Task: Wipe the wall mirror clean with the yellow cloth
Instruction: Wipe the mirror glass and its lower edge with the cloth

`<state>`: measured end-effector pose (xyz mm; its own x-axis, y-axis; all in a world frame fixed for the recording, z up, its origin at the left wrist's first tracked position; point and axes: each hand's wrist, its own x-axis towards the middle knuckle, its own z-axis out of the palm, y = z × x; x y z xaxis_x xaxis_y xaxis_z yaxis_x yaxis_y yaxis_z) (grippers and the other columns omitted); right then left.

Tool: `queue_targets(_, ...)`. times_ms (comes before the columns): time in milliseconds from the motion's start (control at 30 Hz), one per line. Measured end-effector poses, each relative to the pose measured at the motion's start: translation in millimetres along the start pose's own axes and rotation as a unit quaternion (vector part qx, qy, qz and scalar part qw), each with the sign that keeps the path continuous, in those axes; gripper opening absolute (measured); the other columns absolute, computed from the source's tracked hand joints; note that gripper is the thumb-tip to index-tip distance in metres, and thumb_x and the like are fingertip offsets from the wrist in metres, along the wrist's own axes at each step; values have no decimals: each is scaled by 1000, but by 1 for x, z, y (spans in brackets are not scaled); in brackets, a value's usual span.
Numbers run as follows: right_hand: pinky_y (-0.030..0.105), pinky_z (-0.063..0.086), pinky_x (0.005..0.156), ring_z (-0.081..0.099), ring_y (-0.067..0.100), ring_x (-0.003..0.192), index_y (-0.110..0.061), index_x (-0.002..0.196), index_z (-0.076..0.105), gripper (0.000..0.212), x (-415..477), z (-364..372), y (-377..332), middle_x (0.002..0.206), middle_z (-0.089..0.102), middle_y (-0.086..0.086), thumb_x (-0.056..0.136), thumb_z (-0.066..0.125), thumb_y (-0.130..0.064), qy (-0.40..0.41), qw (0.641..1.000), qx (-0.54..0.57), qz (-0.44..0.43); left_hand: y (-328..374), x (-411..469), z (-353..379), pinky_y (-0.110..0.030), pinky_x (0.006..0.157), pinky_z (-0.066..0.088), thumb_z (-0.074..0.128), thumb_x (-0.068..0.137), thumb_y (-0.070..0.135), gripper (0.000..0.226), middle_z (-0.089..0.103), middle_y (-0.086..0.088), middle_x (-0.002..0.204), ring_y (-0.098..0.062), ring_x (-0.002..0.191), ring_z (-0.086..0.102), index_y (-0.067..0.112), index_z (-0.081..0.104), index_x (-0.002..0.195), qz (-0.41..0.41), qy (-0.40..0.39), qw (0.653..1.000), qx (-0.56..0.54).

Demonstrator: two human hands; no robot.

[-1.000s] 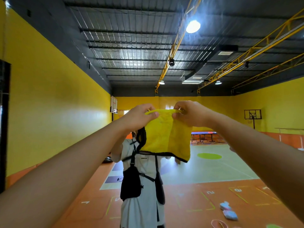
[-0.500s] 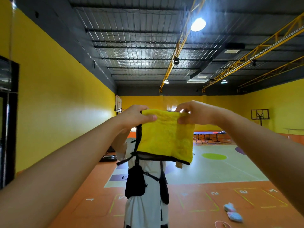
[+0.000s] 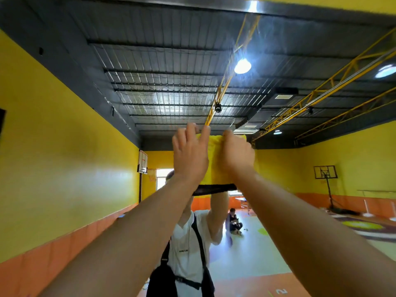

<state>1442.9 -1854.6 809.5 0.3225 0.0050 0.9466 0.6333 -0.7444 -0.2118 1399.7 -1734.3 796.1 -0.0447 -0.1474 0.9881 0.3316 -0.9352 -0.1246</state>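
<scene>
Head view: the wall mirror (image 3: pixel 171 93) fills nearly the whole frame, with its top edge running along 12 o'clock. The yellow cloth (image 3: pixel 214 168) is held up just above the centre of the frame. It is bunched narrow, and its dark hem (image 3: pixel 214 189) forms the 6 o'clock edge. The left hand (image 3: pixel 189 155) is on the cloth's 9 o'clock side, its fingers (image 3: pixel 189 133) reaching up and pinching the top edge. The right hand (image 3: pixel 236 156) is on the 3 o'clock side, knuckles curled over that same edge and clamped on it. Below the cloth, the person's reflection (image 3: pixel 188 243) shows an arm rising towards the cloth. That suggests the cloth is at or very near the glass, though actual contact cannot be seen.

Risks, as I judge them:
- **Loose lower part:** only the top edge is held, so the rest may drag without pressure and leave streaks.
- **Fingerprints:** the fingertips sit at the cloth's rim, so a stroke towards 12 o'clock could put bare skin on the glass and leave prints.
- **Weak hold:** with both arms stretched high, the pinch may be weak and the cloth could slip free mid-stroke.
</scene>
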Motion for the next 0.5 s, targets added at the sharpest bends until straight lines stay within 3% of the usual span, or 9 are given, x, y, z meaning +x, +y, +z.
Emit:
queue_targets(67,42,38,70,61,44,99,-11,127,54,31,-11,22,1,113,62,16,96,49,-6,66,994,76,-31,-5,-25,12,-43,90,44,44,90,7,33,59,-11,118,-33,105,52,14,65,116,97,41,994,-15)
queue_targets(133,44,41,72,59,42,93,-8,113,61,22,-22,46,10,106,60,16,91,62,-7,154,983,49,-92,-17,-42,24,-46,102,43,49,93,5,28,62,-12,124,-37,112,56,10,69,112,136,55,989,-26)
queue_targets(200,46,42,85,57,38,101,-8,103,64,10,-25,63,21,111,60,14,94,63,-11,228,963,4,-144,-20,-50,30,-50,112,37,51,94,6,27,62,-12,129,-38,118,55,9,68,115,121,47,991,-28)
queue_targets(300,47,41,105,55,37,116,-8,106,66,15,-20,67,29,121,62,15,101,54,-17,273,940,10,-205,-6,-51,27,-50,118,30,51,97,15,31,58,-13,136,-37,130,49,6,62,125,74,15,997,-20)
queue_targets(433,46,43,88,53,36,114,-16,116,66,24,-16,68,34,125,61,11,100,54,-27,250,947,-7,-202,15,-52,21,-54,123,18,33,102,16,43,45,-20,151,-38,145,34,2,49,138,65,21,995,80)
queue_targets(500,45,41,80,53,35,104,-18,117,66,24,-12,70,37,121,60,12,100,53,-30,247,947,-9,-206,21,-49,23,-52,122,26,30,99,14,46,46,-21,150,-37,142,39,-3,48,138,95,30,990,104)
